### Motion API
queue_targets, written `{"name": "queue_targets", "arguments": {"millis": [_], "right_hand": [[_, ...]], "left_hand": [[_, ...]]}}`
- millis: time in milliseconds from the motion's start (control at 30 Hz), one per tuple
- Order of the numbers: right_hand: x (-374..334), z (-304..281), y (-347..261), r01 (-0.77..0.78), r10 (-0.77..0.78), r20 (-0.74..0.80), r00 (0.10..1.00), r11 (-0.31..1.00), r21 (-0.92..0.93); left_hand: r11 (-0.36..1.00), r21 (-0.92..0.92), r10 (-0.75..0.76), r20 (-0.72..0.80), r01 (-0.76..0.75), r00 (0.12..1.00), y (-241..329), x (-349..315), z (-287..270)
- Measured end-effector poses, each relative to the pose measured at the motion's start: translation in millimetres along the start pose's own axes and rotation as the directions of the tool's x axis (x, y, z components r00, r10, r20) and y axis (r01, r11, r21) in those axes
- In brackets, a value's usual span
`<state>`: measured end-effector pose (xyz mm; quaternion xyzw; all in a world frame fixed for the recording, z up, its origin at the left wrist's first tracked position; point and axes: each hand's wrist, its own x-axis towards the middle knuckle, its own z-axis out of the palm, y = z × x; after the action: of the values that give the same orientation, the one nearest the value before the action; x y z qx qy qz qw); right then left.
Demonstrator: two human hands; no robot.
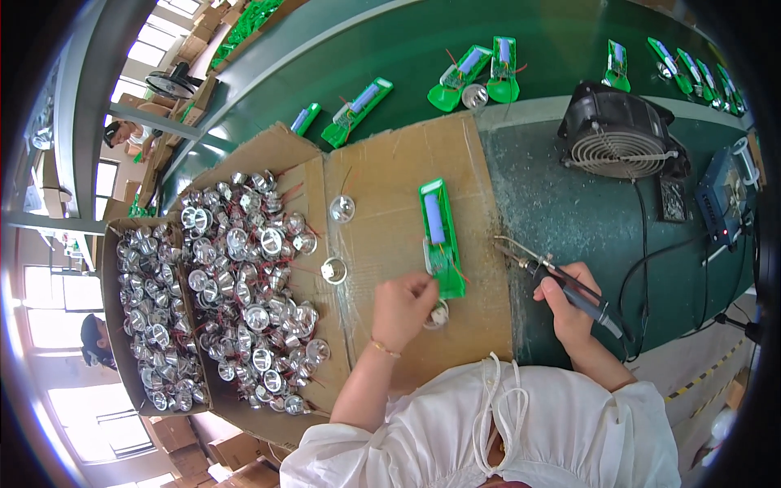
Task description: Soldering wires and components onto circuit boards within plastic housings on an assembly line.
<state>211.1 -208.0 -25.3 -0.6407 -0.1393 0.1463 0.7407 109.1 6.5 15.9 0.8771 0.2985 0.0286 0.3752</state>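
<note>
My right hand [567, 305] grips a soldering iron [582, 304] with a thin metal feed tube; its tip points left, short of the workpiece. In front of me on brown cardboard lies a green plastic flashlight housing [456, 285] with a purple battery cell [434, 216], a small board and red wire. My left hand [400, 311] is closed in a pinch at the housing's near left edge; what the fingertips hold is hidden. Just below them sits a silver reflector cup [438, 315], partly covered by the hand. Two loose reflectors [342, 209] lie on the cardboard to the left.
Cardboard boxes heaped with reflectors [256, 317] stand at left. A black fan [620, 134] and a blue soldering station [720, 199] with cables are at right. Along the far green conveyor [561, 61] lie several green housings. Other people work at far left.
</note>
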Motion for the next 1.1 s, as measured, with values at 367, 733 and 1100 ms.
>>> {"name": "queue_targets", "arguments": {"millis": [367, 733, 1100], "right_hand": [[5, -4, 6, -0.124, 0.130, 0.056, 0.990, 0.986, -0.110], [4, -8, 8, -0.077, 0.083, 0.056, 0.995, 0.991, -0.107], [9, 0, 3, -0.104, 0.103, -0.027, 0.994, 0.994, -0.021]], "left_hand": [[0.858, 0.450, 0.415, -0.326, -0.247, 0.850, 6, 282, -53], [0.664, 0.623, 0.535, -0.010, -0.413, 0.845, 55, 286, 3], [0.848, 0.377, 0.505, -0.361, -0.372, 0.784, -14, 62, -13]]}}
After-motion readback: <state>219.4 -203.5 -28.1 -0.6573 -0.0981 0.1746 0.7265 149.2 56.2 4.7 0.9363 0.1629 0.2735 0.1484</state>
